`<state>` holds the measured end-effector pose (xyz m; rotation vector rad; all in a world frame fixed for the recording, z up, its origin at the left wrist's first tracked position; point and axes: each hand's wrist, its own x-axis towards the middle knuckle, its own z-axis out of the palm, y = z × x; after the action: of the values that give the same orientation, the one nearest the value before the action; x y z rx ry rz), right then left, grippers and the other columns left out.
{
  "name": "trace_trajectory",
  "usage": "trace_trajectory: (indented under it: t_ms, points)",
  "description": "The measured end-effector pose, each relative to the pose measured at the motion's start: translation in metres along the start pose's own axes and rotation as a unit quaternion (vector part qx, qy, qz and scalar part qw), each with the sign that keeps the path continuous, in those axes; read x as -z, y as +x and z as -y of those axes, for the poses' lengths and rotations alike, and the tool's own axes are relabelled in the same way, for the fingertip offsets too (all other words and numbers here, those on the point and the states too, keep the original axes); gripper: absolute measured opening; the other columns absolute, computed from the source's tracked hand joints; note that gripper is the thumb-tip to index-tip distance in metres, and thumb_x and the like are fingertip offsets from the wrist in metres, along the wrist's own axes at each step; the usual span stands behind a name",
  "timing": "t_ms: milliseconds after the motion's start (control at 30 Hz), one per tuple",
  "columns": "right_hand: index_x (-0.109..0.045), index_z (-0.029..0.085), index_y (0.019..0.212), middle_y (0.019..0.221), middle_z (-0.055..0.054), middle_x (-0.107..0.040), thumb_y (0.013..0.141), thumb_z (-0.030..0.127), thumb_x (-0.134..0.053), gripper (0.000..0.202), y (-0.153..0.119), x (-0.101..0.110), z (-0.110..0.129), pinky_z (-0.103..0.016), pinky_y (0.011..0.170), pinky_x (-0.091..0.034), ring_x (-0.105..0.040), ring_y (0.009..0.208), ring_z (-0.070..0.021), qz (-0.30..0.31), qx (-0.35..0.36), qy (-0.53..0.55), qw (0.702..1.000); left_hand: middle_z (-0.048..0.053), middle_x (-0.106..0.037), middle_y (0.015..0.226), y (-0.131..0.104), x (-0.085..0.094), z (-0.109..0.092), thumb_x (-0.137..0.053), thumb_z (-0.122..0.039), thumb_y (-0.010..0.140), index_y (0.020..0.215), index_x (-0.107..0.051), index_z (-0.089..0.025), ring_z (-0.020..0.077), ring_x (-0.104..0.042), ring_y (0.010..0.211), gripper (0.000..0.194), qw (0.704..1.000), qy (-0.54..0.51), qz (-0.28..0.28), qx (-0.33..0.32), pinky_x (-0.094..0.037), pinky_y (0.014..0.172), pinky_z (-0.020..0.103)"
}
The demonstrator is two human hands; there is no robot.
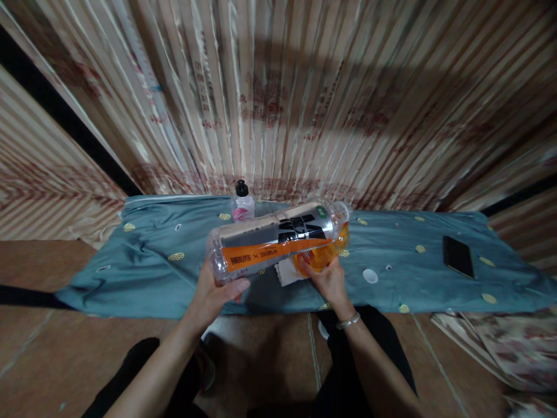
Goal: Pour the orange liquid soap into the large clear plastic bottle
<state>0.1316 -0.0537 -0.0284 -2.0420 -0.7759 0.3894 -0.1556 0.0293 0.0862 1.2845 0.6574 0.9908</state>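
My left hand (221, 290) is wrapped round the base of a large clear bottle (274, 238) with a silver, black and orange label. The bottle lies nearly level in the air, its neck pointing right and slightly up. Below its neck end, my right hand (326, 278) grips a smaller bottle of orange liquid (319, 255), partly hidden behind the large one. The two bottles overlap in view; whether their necks touch I cannot tell. A white cloth or tissue (289, 273) lies beneath the orange bottle.
Behind the large bottle stands a bottle with a black cap and pink label (243, 208). A white round cap or disc (370, 276) and a dark phone (458, 256) lie to the right on the blue-green cloth surface (161, 255). A patterned curtain (278, 104) hangs behind.
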Motion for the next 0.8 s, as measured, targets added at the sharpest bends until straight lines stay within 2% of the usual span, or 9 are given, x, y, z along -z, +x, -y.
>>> trace_trajectory:
  t_ms: [233, 367, 500, 633, 800]
  points:
    - [-0.066, 0.023, 0.127, 0.121, -0.021, -0.091, 0.064, 0.07, -0.096, 0.083, 0.0005, -0.0017, 0.0, -0.058, 0.102, -0.072, -0.089, 0.119, -0.0484, -0.013, -0.008, 0.018, 1.0, -0.004, -0.071, 0.07, 0.0002, -0.0001, -0.0014, -0.11, -0.058, 0.068, 0.114, -0.071, -0.021, 0.0116, -0.053, 0.045, 0.071, 1.0, 0.0, -0.007, 0.011, -0.051, 0.04, 0.025]
    - [-0.067, 0.023, 0.129, 0.12, -0.021, -0.091, 0.063, 0.072, -0.096, 0.087, 0.0002, 0.0007, 0.0045, -0.059, 0.102, -0.072, -0.089, 0.12, -0.0497, 0.0, -0.018, 0.013, 1.0, -0.009, -0.065, 0.064, -0.0006, -0.0012, -0.0002, -0.11, -0.055, 0.068, 0.12, -0.069, -0.022, 0.0118, -0.051, 0.043, 0.074, 1.0, -0.007, -0.01, 0.013, -0.048, 0.04, 0.023]
    - [-0.067, 0.024, 0.128, 0.12, -0.019, -0.091, 0.066, 0.067, -0.098, 0.081, 0.0002, 0.0008, 0.005, -0.058, 0.103, -0.072, -0.089, 0.12, -0.048, -0.002, -0.022, 0.005, 1.0, -0.009, -0.066, 0.064, -0.0007, -0.002, -0.0005, -0.108, -0.052, 0.069, 0.126, -0.067, -0.022, 0.0113, -0.05, 0.042, 0.076, 1.0, -0.012, -0.008, 0.013, -0.047, 0.04, 0.023]
    - [-0.069, 0.025, 0.124, 0.119, -0.02, -0.091, 0.065, 0.063, -0.099, 0.077, 0.0006, -0.0009, 0.0012, -0.057, 0.101, -0.072, -0.089, 0.118, -0.0482, -0.01, -0.016, 0.012, 1.0, -0.007, -0.069, 0.067, 0.0, -0.0013, -0.0018, -0.108, -0.05, 0.07, 0.119, -0.07, -0.022, 0.0114, -0.051, 0.043, 0.069, 1.0, -0.007, -0.001, 0.009, -0.048, 0.04, 0.024]
    - [-0.067, 0.026, 0.124, 0.115, -0.019, -0.091, 0.064, 0.07, -0.096, 0.079, 0.001, -0.0024, -0.0038, -0.059, 0.097, -0.072, -0.089, 0.113, -0.0478, -0.018, 0.001, 0.027, 0.999, -0.004, -0.073, 0.072, 0.0002, -0.0028, -0.0029, -0.109, -0.051, 0.069, 0.109, -0.07, -0.022, 0.0104, -0.052, 0.044, 0.063, 1.0, -0.007, 0.001, 0.012, -0.049, 0.041, 0.024]
